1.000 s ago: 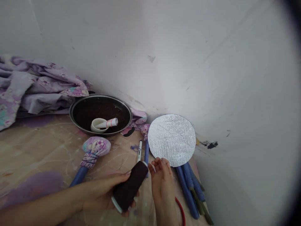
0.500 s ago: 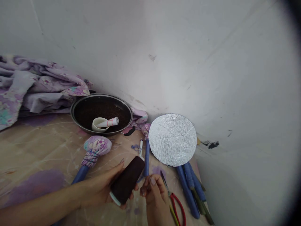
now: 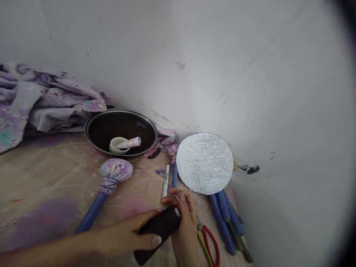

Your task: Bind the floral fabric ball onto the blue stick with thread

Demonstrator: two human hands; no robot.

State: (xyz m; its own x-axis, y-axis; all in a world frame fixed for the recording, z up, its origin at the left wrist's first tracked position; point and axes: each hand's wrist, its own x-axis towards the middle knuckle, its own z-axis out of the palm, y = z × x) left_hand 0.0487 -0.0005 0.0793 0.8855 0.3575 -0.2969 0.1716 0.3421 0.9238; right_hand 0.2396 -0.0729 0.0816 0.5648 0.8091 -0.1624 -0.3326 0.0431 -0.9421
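Note:
My left hand [image 3: 139,233] is wrapped around a dark brown spool of thread [image 3: 160,231] with pale ends, its thumb lying along the side. The spool is tilted, its upper end pointing right. At that end my right hand [image 3: 185,218] is curled, with thumb and fingers drawn together beside the spool. Whatever those fingers pinch, perhaps a thread, is too fine to make out. Just beyond them lies a white marker pen [image 3: 166,180]. Scissors with red and yellow handles [image 3: 210,244] lie to the right of my right hand, partly covered by it.
A black pan [image 3: 94,146] holds dark granules and a white cup [image 3: 119,150] with a rolled paper. A cloth-headed blue stick [image 3: 96,207] lies left. A silver disc [image 3: 205,163] rests over blue-wrapped sticks [image 3: 222,226]. Floral fabric [image 3: 47,96] is heaped against the wall [image 3: 250,74].
The spool has turned flatter and shifted right and down, and my left thumb has come over its near side. My right hand has moved up against the spool's end.

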